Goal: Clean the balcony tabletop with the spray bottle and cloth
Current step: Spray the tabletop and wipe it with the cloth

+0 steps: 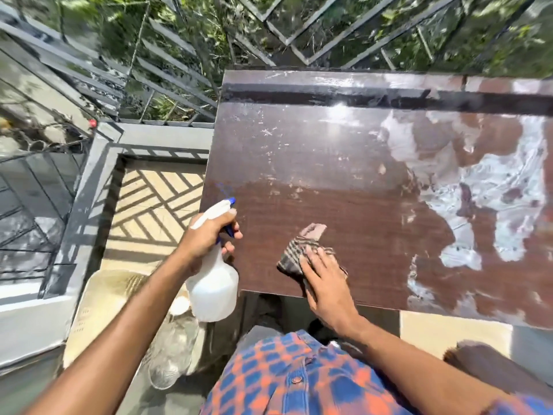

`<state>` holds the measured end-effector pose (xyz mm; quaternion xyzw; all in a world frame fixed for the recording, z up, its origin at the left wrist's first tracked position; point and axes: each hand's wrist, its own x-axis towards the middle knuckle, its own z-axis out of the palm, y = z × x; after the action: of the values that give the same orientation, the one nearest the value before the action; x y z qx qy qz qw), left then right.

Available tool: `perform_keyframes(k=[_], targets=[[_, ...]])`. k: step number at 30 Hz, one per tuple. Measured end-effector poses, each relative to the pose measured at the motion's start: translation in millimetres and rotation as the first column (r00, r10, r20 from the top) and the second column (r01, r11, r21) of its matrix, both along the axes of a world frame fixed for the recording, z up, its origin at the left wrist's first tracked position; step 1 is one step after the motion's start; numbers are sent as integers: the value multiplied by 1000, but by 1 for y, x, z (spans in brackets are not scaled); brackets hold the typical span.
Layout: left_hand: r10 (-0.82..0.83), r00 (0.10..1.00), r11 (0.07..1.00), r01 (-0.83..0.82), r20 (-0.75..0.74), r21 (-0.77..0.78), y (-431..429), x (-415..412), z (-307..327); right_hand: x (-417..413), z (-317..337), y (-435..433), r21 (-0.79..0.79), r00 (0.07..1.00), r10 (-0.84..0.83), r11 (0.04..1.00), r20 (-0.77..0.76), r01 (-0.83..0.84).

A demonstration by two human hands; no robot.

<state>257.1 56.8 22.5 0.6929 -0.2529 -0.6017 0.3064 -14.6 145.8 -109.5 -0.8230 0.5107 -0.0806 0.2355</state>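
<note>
A dark brown tabletop (344, 163) fills the middle and right of the view, with pale worn patches on its right side. My left hand (206, 235) grips the neck of a white spray bottle (214, 290) with a blue nozzle, held at the table's near left corner, nozzle towards the top. My right hand (326, 286) lies flat on a checked brown cloth (297, 250) near the table's front edge, fingers straight, pressing it down.
A grey metal railing (167, 76) with slanted bars runs behind and left of the table, greenery beyond it. Tiled balcony floor (155, 202) lies to the left. A pale plastic chair or basket (101, 298) sits below my left arm.
</note>
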Motion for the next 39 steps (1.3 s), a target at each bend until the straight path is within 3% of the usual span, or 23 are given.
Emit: perform_keyframes(k=[3, 5, 8, 13, 17, 21, 25, 27, 29, 32, 36, 39], targets=[[26, 999, 999, -25, 25, -26, 21, -8, 1, 68, -3, -17, -3, 939, 341, 940, 36, -341], [67, 998, 996, -68, -17, -55, 36, -13, 2, 115, -5, -25, -4, 877, 477, 878, 60, -478], [150, 989, 988, -150, 7, -27, 57, -15, 3, 147, 9, -36, 135, 844, 529, 833, 90, -536], [177, 984, 983, -176, 7, -46, 77, -20, 2, 93, -3, -38, -45, 716, 687, 725, 127, -688], [188, 982, 981, -188, -3, -45, 71, -45, 3, -34, -3, -17, 5, 834, 546, 836, 78, -549], [109, 994, 994, -109, -23, -14, 54, -76, 1, -138, 15, 19, 182, 953, 300, 936, 39, -302], [-21, 999, 1000, 21, -47, 9, 37, -113, -1, -173, 26, 47, 199, 994, 96, 974, 51, -105], [-71, 994, 997, 73, -81, 21, 33, -134, 1, -165, 42, 55, 216, 979, -151, 969, 135, 120], [-123, 984, 992, 126, -131, 16, 32, -156, 5, -155, 63, 59, 265, 841, -462, 880, 282, 395], [-225, 964, 971, 233, -138, 44, 36, -185, 8, -154, 87, 64, 416, 510, -738, 672, 442, 612], [-345, 918, 924, 369, -196, 100, 52, -217, -2, -181, 95, 73, 537, 140, -832, 465, 537, 704], [-525, 841, 834, 539, -133, 115, 69, -238, -14, -217, 90, 82, 588, -39, -848, 333, 529, 737]])
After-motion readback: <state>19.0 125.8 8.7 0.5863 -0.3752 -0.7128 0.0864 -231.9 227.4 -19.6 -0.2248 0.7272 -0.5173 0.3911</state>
